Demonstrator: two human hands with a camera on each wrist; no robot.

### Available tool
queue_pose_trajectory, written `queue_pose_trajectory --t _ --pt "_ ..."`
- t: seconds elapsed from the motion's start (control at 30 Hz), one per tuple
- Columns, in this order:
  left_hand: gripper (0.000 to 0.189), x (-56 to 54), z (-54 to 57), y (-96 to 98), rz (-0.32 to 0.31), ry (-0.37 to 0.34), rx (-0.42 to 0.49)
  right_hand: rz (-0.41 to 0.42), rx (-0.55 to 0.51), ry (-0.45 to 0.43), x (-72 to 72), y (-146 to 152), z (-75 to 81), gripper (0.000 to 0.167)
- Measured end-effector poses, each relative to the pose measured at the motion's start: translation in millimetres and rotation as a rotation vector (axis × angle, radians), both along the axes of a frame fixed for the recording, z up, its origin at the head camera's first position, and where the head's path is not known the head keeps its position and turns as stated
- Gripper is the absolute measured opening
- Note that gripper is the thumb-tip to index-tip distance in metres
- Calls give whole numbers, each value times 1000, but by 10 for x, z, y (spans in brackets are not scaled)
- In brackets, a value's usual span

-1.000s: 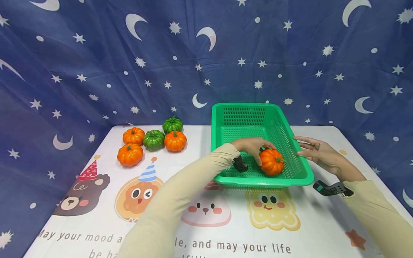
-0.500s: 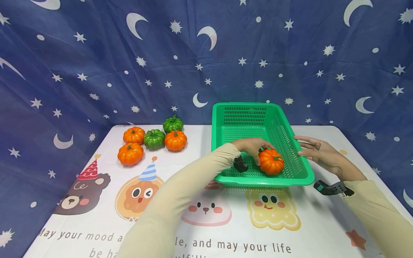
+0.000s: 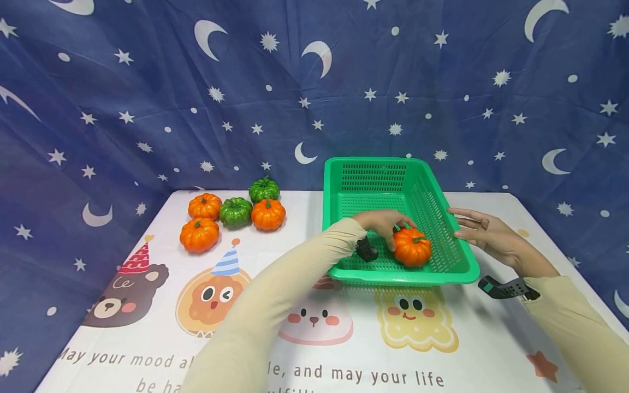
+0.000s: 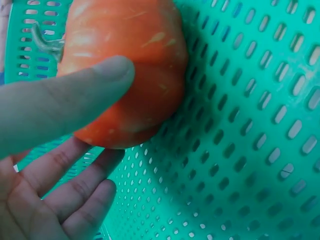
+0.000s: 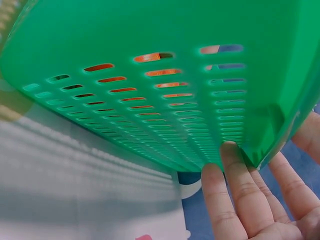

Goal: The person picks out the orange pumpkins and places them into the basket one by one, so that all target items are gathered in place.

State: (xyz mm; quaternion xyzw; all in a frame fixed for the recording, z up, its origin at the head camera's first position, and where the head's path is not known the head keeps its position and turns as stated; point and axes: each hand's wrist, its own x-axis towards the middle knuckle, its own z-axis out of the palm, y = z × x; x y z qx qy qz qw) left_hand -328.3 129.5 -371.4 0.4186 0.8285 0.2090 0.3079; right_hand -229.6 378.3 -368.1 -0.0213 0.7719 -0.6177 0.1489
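An orange pumpkin (image 3: 412, 249) with a green stem sits inside the green plastic basket (image 3: 403, 277), toward its near right part. My left hand (image 3: 385, 221) reaches into the basket and holds that pumpkin; the left wrist view shows the thumb (image 4: 107, 75) across its side and the fingers below it. Along the basket's right rim, my right hand (image 3: 491, 234) touches the edge with mostly straight fingers. In the right wrist view its fingertips (image 5: 229, 150) lie against the slotted outer wall, and orange shows through the slots.
Several more pumpkins stand at the table's back left: orange ones (image 3: 199, 235) and green ones (image 3: 235, 212). A white cloth (image 3: 354, 376) with cartoon prints and lettering covers the table. Behind it hangs a blue curtain (image 3: 245, 71) with moons and stars.
The pumpkin in the basket has shifted slightly left and turned a little, with my left fingers moving along with it. My right hand has stayed at the rim.
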Motion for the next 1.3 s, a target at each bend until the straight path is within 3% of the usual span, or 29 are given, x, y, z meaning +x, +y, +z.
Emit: queue_pose_trajectory --t 0.23,0.47,0.7,0.9,1.3 --pt "75 -23 30 -39 -1 -17 11 -2 -25 -4 -7 -7 -6 60" --pt "74 -68 76 -71 -3 -63 18 -10 57 -14 -17 -21 -27 65" --pt "72 -111 195 -135 -26 -34 -8 -6 65 -4 -12 -18 -22 64" --pt "72 -128 286 -197 -13 -58 -16 -11 57 -3 -10 -8 -21 61" --pt "67 -179 481 -405 -22 -89 61 -6 8 14 -6 2 -14 56"
